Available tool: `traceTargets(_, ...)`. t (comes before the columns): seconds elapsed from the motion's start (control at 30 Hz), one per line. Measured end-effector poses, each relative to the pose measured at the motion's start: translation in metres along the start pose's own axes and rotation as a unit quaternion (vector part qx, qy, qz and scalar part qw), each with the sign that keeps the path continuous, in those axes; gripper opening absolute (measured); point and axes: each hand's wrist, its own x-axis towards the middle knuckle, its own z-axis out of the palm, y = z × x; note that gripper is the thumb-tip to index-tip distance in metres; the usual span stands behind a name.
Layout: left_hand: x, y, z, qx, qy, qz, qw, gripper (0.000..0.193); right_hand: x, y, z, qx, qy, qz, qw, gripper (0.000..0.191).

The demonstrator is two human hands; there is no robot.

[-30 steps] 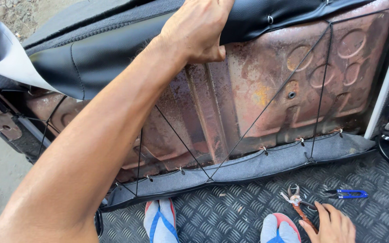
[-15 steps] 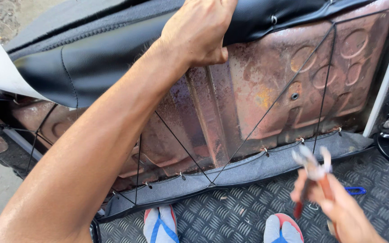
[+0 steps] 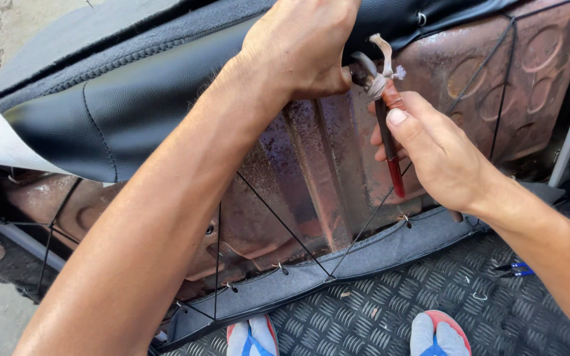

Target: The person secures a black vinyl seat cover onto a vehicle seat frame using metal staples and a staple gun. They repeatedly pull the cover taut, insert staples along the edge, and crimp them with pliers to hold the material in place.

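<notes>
1. While the left hand point(image 3: 301, 46) at the top centre of the frame closes its fingers over the edge of the black seat cover point(image 3: 133, 112), the cover looks stretched over the rusty metal seat pan point(image 3: 311, 171); if this grip loosens, I judge the edge may spring away from the pliers point(image 3: 384, 112).
2. Just right of centre, the right hand point(image 3: 440, 155) wraps its fingers around the red handles of the pliers, with the thumb pressing on top. The tool's head touches the cover edge beside the left thumb, so a slip could pinch or scratch that thumb.
3. Thin black cords point(image 3: 285, 224) cross the pan down to the lower hem in the bottom centre. A hard pull could, I think, tear a cord or its hook out of the fabric.
4. Rust flakes and sharp pan edges may cut the skin.
5. Hidden parts: the left fingertips are behind the cover, the pliers' jaws are covered by a pale wrapped strip, so I cannot tell what they bite. A blue-handled tool point(image 3: 516, 268) at the lower right is mostly behind the forearm.
</notes>
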Motion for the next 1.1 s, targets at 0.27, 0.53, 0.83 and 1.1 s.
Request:
traceTargets(0.27, 0.000, 0.000, 0.000, 0.009, 0.025, 0.010, 1.000, 0.059, 0.004, 0.001, 0.011, -0.021, 0.031, -0.055, 0.998, 0.045)
traceTargets(0.53, 0.002, -0.003, 0.003, 0.002, 0.023, 0.019, 1.000, 0.057, 0.008, -0.003, 0.013, -0.061, 0.058, -0.047, 0.995, 0.039)
traceTargets(0.83, 0.003, -0.002, 0.000, -0.006, 0.030, 0.034, 0.999, 0.054, 0.013, -0.009, 0.014, -0.153, 0.089, -0.046, 0.983, 0.036)
traceTargets(1.1, 0.001, -0.001, 0.000, -0.009, -0.009, -0.001, 1.000, 0.055, 0.015, -0.008, 0.008, -0.214, 0.107, -0.045, 0.970, 0.034)
